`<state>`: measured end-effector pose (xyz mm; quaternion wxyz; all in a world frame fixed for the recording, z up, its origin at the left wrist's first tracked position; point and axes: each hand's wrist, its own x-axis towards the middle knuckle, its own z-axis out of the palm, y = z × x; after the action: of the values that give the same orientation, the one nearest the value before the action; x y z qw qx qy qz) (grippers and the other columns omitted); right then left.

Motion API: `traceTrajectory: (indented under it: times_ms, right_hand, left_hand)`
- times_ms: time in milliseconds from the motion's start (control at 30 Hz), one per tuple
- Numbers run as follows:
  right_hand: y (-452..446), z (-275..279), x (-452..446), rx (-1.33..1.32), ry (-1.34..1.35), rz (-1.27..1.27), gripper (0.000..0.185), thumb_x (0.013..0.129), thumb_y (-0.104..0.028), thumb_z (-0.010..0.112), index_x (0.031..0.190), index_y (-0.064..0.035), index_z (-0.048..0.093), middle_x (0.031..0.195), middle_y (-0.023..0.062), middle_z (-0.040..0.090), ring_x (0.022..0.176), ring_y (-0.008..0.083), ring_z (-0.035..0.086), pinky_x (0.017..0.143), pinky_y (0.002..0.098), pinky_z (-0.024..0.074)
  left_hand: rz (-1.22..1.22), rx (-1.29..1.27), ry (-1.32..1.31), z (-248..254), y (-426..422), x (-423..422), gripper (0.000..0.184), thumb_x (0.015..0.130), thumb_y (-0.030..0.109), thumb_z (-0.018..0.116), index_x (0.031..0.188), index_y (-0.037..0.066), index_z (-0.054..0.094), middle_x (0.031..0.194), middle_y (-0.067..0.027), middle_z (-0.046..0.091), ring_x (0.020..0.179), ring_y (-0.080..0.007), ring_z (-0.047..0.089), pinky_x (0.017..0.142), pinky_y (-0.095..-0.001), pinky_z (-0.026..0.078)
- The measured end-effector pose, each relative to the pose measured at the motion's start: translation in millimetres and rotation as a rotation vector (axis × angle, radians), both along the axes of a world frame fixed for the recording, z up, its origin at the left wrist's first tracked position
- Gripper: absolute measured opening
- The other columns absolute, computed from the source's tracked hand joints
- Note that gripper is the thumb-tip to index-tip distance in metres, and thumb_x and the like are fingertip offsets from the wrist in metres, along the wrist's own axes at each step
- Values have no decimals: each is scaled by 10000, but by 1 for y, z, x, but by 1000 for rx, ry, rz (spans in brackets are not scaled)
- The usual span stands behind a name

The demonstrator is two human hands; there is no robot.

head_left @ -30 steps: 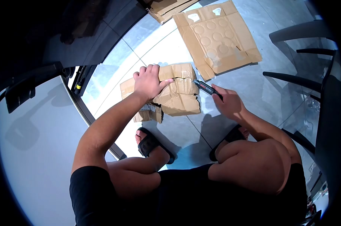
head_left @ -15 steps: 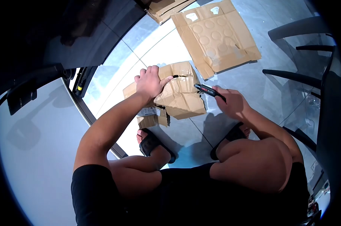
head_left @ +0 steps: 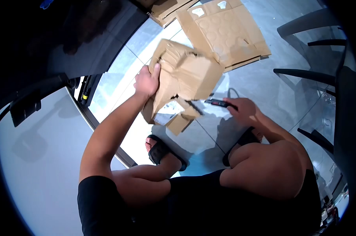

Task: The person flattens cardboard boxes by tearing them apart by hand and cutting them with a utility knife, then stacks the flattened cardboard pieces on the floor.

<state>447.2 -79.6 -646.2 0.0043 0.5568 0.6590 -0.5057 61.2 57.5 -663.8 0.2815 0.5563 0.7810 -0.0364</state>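
Our left hand (head_left: 147, 81) grips the left edge of the torn cardboard box (head_left: 191, 74), thumb on the upper face and fingers curled round the side. The box sits tilted over the floor (head_left: 211, 135), in front of us; we cannot tell whether it is fully lifted. It looks light, and its dented walls should give and fold easily. The ragged openings probably make poor holds, so we would take it by an unbroken edge or corner. Nothing about it looks slippery or fragile. On its near side is a white label (head_left: 165, 118), its print too small for us to read.

Just right of the box's near edge, our right hand (head_left: 246, 112) is closed round a dark knife (head_left: 220, 103), pointing at the box; the marks on its handle are unreadable. Beyond the box and to its right lies flattened cardboard (head_left: 231, 33) with white patches, no legible brand.
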Motion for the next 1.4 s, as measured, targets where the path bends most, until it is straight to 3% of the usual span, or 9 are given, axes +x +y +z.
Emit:
traceTrajectory:
  times_ms: [200,433,533,700,867,1000,1133,1267,1400]
  right_hand:
    - [-29,-33,53,105,129,-437,482,1001,-113,567,1478,-64,619,1122,234,741,1005,378,728,937,431,562]
    - [-55,-81,94,497,-249,-167,512,963,-85,596,1472,-45,617,1161,207,724,1117,407,682,980,472,539]
    - [-26,-30,58,756,-289,-176,521,932,-97,662,1451,-51,634,1201,200,702,1168,405,650,984,482,524]
    - [54,67,-26,386,559,-387,901,908,-301,826,1648,-46,381,1538,214,503,1453,347,496,1216,483,404]
    - [94,93,-73,722,327,-326,986,888,-276,813,1681,-20,286,1468,275,524,1310,395,585,1119,445,481]
    - [110,92,-56,588,451,-314,888,911,-125,734,1692,-68,317,1205,199,686,1056,307,693,996,372,538]
    - [107,86,-52,470,659,-191,991,852,47,717,1727,-102,276,1294,194,630,1073,286,662,982,333,527]
    - [101,91,-46,605,549,-122,1064,825,-38,783,1738,-129,243,1374,188,527,1114,319,650,998,369,537]
    - [99,94,-50,566,22,-293,1179,754,-153,836,1739,-141,189,1412,191,459,1165,394,641,1022,449,545]
  left_hand:
    - [-2,230,-305,0,-7,-32,575,1132,521,453,1306,-4,611,1245,-258,714,1182,-415,662,1084,-473,472]
    - [-177,163,-786,14,-34,-45,710,1163,592,323,1422,-3,610,1273,-142,712,1162,-242,652,1082,-378,484]
    - [-94,-11,-730,18,-26,-36,783,1155,641,262,1351,-2,663,1191,-126,752,1098,-234,689,1015,-389,534]
    - [-56,-133,-801,15,-38,18,759,1166,612,259,1383,-5,643,1216,-142,744,1112,-257,684,1025,-395,535]
    - [-294,12,-766,26,-52,51,922,1128,696,120,1464,-16,600,1323,-175,717,1201,-289,666,1112,-394,491]
    - [23,-50,-933,12,-45,45,917,1134,689,147,1461,-27,617,1387,-183,703,1248,-289,668,1145,-394,472]
    - [508,-252,-1253,16,-40,40,845,1144,672,208,1384,18,686,1287,-141,747,1205,-240,695,1094,-380,526]
    - [163,-342,-975,42,-28,37,620,1162,550,420,1474,47,604,1183,-90,775,1089,-196,721,977,-400,582]
    - [133,26,-1222,39,-12,26,707,1114,537,553,1659,123,376,1653,-165,449,1485,-311,471,1183,-467,434]
